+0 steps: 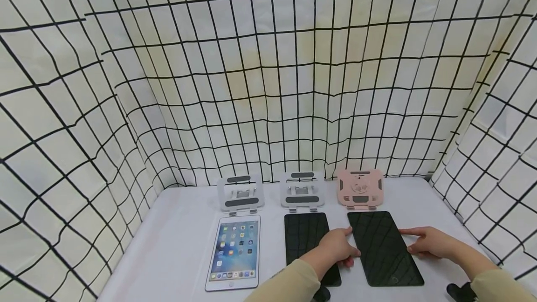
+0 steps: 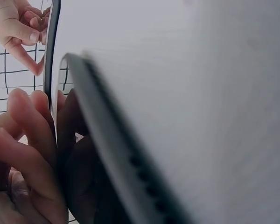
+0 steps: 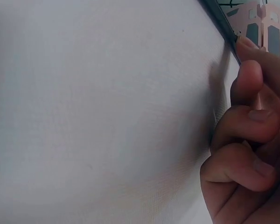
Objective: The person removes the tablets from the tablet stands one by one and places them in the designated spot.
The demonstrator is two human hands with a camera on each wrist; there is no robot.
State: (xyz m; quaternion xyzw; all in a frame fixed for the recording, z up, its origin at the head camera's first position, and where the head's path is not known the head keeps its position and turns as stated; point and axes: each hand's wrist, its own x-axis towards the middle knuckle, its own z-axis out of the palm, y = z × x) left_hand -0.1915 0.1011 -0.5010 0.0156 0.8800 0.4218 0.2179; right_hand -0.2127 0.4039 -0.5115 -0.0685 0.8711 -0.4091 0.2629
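Note:
A black tablet (image 1: 383,250) lies screen up at the right, with a round button at its near end. At its left edge, my left hand (image 1: 335,248) touches it with fingertips and reaches over the middle black tablet (image 1: 306,234). On the opposite edge, my right hand (image 1: 432,243) touches it with a straight index finger and the thumb close by. The left wrist view shows loosely bent left-hand fingers (image 2: 30,121) beside a dark tablet edge. In the right wrist view the index fingertip meets the tablet's dark edge (image 3: 219,18), and the other fingers (image 3: 245,123) are curled.
A white tablet (image 1: 233,253) with its screen lit lies on the left. Behind the tablets stand two grey-white folding stands (image 1: 241,193) and a pink stand (image 1: 361,189). Black wire grid panels (image 1: 293,83) backed with white enclose the white table (image 1: 168,246).

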